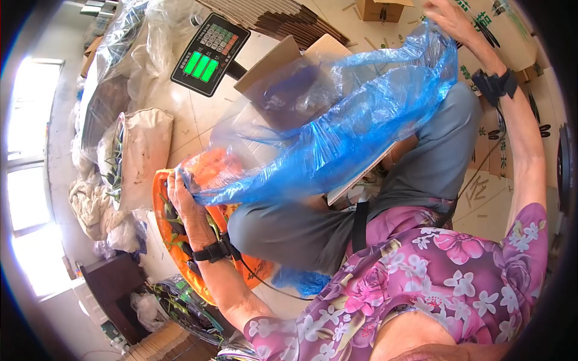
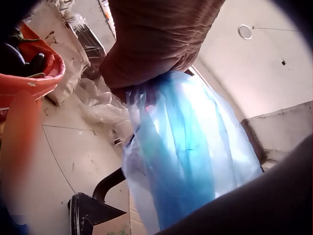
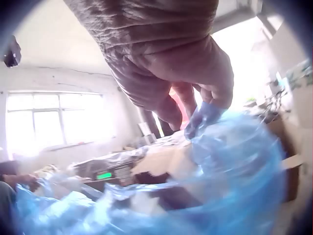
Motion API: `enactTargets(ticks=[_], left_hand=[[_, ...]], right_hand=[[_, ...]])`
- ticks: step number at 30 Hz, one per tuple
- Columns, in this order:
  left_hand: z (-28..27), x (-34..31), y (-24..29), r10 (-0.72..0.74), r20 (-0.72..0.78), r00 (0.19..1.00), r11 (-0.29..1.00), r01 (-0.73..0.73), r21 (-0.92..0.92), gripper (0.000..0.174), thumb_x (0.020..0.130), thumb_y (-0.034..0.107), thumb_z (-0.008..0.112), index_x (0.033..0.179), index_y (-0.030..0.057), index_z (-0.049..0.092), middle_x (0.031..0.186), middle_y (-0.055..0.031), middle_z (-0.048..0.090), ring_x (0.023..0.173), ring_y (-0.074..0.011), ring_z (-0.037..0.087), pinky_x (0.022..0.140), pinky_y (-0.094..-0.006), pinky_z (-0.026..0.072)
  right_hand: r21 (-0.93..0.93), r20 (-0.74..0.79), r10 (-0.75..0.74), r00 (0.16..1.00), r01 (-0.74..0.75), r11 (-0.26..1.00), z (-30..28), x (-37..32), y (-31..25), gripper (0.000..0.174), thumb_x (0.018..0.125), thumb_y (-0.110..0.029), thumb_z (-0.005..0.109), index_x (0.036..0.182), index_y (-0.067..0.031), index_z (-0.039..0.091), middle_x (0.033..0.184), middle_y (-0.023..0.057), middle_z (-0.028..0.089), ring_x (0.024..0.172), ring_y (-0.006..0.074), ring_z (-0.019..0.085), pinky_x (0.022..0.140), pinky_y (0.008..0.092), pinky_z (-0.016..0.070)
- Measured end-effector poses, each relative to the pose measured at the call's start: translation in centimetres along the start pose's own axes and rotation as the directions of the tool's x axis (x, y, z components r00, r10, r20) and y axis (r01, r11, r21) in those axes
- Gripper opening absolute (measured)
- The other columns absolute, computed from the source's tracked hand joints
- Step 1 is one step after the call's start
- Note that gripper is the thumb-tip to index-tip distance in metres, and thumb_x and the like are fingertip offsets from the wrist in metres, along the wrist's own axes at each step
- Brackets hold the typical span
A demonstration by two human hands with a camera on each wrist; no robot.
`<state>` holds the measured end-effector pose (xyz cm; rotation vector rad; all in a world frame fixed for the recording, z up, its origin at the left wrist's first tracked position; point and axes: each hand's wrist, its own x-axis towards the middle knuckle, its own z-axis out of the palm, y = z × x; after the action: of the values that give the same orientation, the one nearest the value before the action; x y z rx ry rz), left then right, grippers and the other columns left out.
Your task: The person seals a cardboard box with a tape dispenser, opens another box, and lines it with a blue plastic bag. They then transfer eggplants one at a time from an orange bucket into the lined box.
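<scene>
A blue translucent plastic bag is stretched between the two hands, over the lap and an open cardboard box. At its lower left end the left hand grips the bag's edge, beside an orange bag holding dark vegetables. The right hand, raised at the upper right, pinches the other end; in the right wrist view the thumb and fingers of the right hand close on the blue film. In the left wrist view the film hangs from the left hand, whose fingertips are mostly hidden.
A scale display with green digits stands behind the box, near stacked flat cardboard. A white sack and clear plastic lie at the left. Another small carton is at the top; printed cardboard lies at the right.
</scene>
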<state>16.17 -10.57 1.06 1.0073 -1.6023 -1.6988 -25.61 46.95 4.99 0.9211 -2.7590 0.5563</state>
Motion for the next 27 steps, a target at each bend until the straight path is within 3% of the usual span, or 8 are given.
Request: enactTargets(ticks=[7, 15, 17, 18, 19, 20, 22, 27], left_hand=[[2.6, -2.0, 3.2, 0.064, 0.115, 0.991, 0.982, -0.083, 0.167, 0.012, 0.101, 0.019, 0.053, 0.098, 0.0088, 0.058, 0.073, 0.0025, 0.055, 0.056, -0.0034, 0.046, 0.046, -0.0177, 0.0344], [0.4, -3.8, 2.8, 0.06, 0.11, 0.992, 0.989, -0.074, 0.124, 0.011, 0.102, 0.017, 0.053, 0.097, 0.0085, 0.057, 0.073, 0.0036, 0.055, 0.055, -0.0022, 0.044, 0.046, -0.0166, 0.0329], [0.3, -4.1, 2.1, 0.107, 0.012, 0.994, 0.987, -0.107, 0.123, 0.01, 0.102, 0.016, 0.052, 0.097, 0.0081, 0.058, 0.073, 0.0035, 0.055, 0.057, -0.0023, 0.045, 0.048, -0.0169, 0.0344], [-0.6, -4.1, 2.2, 0.074, 0.028, 0.997, 0.984, -0.077, 0.157, 0.011, 0.102, 0.015, 0.052, 0.098, 0.0074, 0.058, 0.076, 0.0025, 0.057, 0.061, -0.0028, 0.048, 0.053, -0.0171, 0.0374], [-1.2, -3.5, 1.8, 0.074, 0.03, 0.997, 0.985, -0.078, 0.151, 0.011, 0.102, 0.015, 0.052, 0.098, 0.0074, 0.058, 0.076, 0.0025, 0.057, 0.061, -0.0028, 0.048, 0.053, -0.0171, 0.0374], [-1.9, -2.8, 1.0, 0.105, 0.02, 0.994, 0.982, -0.107, 0.154, 0.011, 0.102, 0.016, 0.052, 0.098, 0.0072, 0.058, 0.077, 0.0017, 0.058, 0.063, -0.003, 0.049, 0.055, -0.0168, 0.0384], [-1.6, -2.2, 0.7, 0.138, -0.011, 0.99, 0.984, -0.136, 0.115, 0.012, 0.102, 0.017, 0.052, 0.099, 0.0067, 0.058, 0.08, 0.001, 0.06, 0.064, -0.0032, 0.05, 0.058, -0.0165, 0.04], [-0.7, 0.1, 2.0, 0.181, -0.104, 0.978, 0.977, -0.167, 0.135, 0.012, 0.103, 0.015, 0.051, 0.1, 0.0058, 0.059, 0.083, 0.0016, 0.061, 0.069, -0.0065, 0.054, 0.058, -0.0229, 0.044]], right_hand=[[0.34, 0.25, -0.526, 0.813, 0.435, 0.834, 9.9, 3.2, -18.9, 0.06, 0.073, -0.022, 0.077, 0.125, -0.0008, 0.057, 0.113, 0.02, 0.063, 0.108, 0.0367, 0.061, 0.097, 0.0418, 0.0477], [0.295, 0.71, -0.453, 0.54, 0.357, 0.886, 13.7, 2.3, -21.1, 0.031, 0.078, -0.017, 0.069, 0.105, -0.0031, 0.066, 0.094, 0.02, 0.067, 0.094, 0.0377, 0.065, 0.082, 0.0465, 0.0521], [0.546, 0.228, -0.594, 0.771, 0.404, 0.734, 12.4, 4.4, -19.3, 0.016, 0.086, -0.016, 0.062, 0.094, -0.0026, 0.065, 0.076, 0.0153, 0.063, 0.068, 0.0304, 0.062, 0.066, 0.0404, 0.0524], [0.502, 0.617, -0.162, 0.77, -0.227, 0.835, 8.4, 5.9, -21.2, 0.018, 0.092, -0.019, 0.058, 0.097, -0.0031, 0.063, 0.075, 0.013, 0.062, 0.068, 0.027, 0.062, 0.065, 0.0375, 0.0519], [0.497, 0.563, -0.079, 0.823, -0.261, 0.828, 6.3, 6.9, -21.8, 0.016, 0.096, -0.016, 0.054, 0.104, -0.0041, 0.061, 0.079, 0.012, 0.064, 0.077, 0.0263, 0.065, 0.071, 0.0358, 0.0522], [0.654, 0.37, -0.112, 0.922, -0.173, 0.736, 8.0, 8.5, -19.7, 0.014, 0.093, -0.013, 0.055, 0.1, -0.0067, 0.065, 0.081, 0.0109, 0.067, 0.059, 0.0192, 0.064, 0.052, 0.0309, 0.053], [0.784, 0.539, -0.063, 0.84, -0.473, 0.402, 6.0, 10.5, -19.2, 0.017, 0.097, -0.013, 0.055, 0.107, -0.0016, 0.064, 0.098, 0.0101, 0.071, 0.087, 0.0187, 0.069, 0.072, 0.0288, 0.0578], [0.93, 0.351, -0.041, 0.935, -0.354, -0.102, 6.5, 13.9, -17.0, 0.019, 0.098, -0.013, 0.052, 0.107, -0.0001, 0.063, 0.102, 0.0119, 0.071, 0.087, 0.0213, 0.07, 0.072, 0.0311, 0.0593]])
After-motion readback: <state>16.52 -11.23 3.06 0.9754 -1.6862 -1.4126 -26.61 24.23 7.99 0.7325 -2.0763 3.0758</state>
